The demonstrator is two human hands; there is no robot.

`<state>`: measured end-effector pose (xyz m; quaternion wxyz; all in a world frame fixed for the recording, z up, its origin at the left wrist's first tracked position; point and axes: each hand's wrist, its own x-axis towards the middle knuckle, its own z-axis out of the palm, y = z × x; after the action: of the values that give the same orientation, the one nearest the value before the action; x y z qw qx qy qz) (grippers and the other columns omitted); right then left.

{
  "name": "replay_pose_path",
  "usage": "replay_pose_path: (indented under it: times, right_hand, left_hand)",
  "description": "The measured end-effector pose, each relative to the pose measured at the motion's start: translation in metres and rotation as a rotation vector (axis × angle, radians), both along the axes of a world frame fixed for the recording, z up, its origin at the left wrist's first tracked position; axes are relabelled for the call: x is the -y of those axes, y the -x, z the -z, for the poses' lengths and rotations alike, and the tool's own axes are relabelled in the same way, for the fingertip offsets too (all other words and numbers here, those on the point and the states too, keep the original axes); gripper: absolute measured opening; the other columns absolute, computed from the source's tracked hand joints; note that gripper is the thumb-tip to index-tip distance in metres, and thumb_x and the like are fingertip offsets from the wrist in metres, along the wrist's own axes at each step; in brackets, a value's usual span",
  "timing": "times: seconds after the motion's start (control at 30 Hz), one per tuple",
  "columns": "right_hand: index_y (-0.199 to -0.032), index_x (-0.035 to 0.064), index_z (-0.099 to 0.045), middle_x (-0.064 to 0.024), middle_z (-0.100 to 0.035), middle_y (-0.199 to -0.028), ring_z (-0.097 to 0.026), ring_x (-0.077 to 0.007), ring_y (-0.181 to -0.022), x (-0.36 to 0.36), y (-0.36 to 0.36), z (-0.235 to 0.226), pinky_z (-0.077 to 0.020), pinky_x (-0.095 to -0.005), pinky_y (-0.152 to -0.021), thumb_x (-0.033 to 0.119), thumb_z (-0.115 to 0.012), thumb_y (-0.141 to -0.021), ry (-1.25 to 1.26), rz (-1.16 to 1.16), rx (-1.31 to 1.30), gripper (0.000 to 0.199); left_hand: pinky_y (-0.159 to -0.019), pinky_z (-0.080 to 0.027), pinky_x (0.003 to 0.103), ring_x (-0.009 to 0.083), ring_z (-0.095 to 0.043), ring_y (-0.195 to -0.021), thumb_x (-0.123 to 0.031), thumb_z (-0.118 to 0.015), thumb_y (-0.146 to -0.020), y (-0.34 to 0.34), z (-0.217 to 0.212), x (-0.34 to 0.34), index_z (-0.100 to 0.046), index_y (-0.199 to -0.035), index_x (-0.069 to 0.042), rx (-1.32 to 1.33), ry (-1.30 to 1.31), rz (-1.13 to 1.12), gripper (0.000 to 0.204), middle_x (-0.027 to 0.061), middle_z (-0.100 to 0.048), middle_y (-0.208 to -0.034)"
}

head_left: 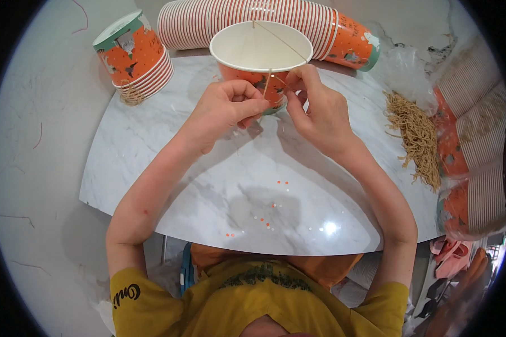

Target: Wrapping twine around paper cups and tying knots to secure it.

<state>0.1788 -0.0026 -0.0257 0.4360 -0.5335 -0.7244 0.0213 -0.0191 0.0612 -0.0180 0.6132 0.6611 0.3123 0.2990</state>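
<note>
An orange paper cup with a white inside stands on the marble table, a thin tan string stretched across its mouth. My left hand and my right hand meet at the cup's near wall. Both pinch the string's loose end where it comes down over the rim. My fingers hide the lower front of the cup.
A short stack of the same cups stands at the far left. A long stack lies on its side behind the cup. A pile of tan strings lies at the right, beside more bagged cup stacks. Small orange paper dots dot the near table.
</note>
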Motion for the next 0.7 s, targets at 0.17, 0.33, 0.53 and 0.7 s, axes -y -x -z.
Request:
replay_pose_path:
  times: [0.17,0.33,0.53,0.7]
  right_hand:
    - [-0.091,0.0037,-0.059,-0.0111,-0.065,-0.081,-0.067,-0.0289,-0.075,-0.001,-0.003,0.003,-0.0506,-0.0384,-0.059,0.002,-0.064,-0.083,-0.202,0.08,0.235,0.01]
    - [-0.09,0.001,-0.061,-0.0111,-0.063,-0.089,-0.067,-0.0252,-0.075,0.008,0.01,-0.015,-0.0519,-0.0357,-0.061,0.001,-0.064,-0.083,-0.118,-0.1,-0.088,0.008]
    - [-0.09,0.0005,-0.061,-0.0103,-0.06,-0.087,-0.066,-0.0223,-0.075,0.008,0.006,-0.024,-0.052,-0.0341,-0.063,0.001,-0.064,-0.083,-0.195,-0.053,-0.055,0.008]
    - [-0.089,0.0014,-0.061,-0.0093,-0.061,-0.087,-0.066,-0.022,-0.074,0.008,0.006,-0.019,-0.0519,-0.0333,-0.063,0.002,-0.064,-0.083,-0.175,-0.051,-0.071,0.007]
  left_hand:
    - [-0.064,-0.048,0.024,0.0092,-0.059,-0.067,-0.013,-0.07,-0.09,0.0,-0.01,0.003,-0.066,-0.09,-0.001,0.134,-0.019,-0.121,0.012,0.0025,-0.065,-0.077]
    - [-0.064,-0.049,0.024,0.0079,-0.06,-0.069,-0.012,-0.069,-0.091,-0.004,-0.013,0.013,-0.066,-0.092,-0.001,0.18,-0.04,-0.162,0.011,0.0027,-0.067,-0.08]
    - [-0.063,-0.047,0.022,0.0057,-0.057,-0.07,-0.009,-0.069,-0.09,-0.007,0.001,0.011,-0.066,-0.086,0.002,0.07,-0.35,-0.23,0.012,0.0015,-0.066,-0.078]
    - [-0.065,-0.046,0.022,0.0042,-0.057,-0.072,-0.01,-0.07,-0.091,-0.005,0.0,0.01,-0.068,-0.094,-0.002,0.077,-0.271,-0.174,0.009,-0.0017,-0.067,-0.083]
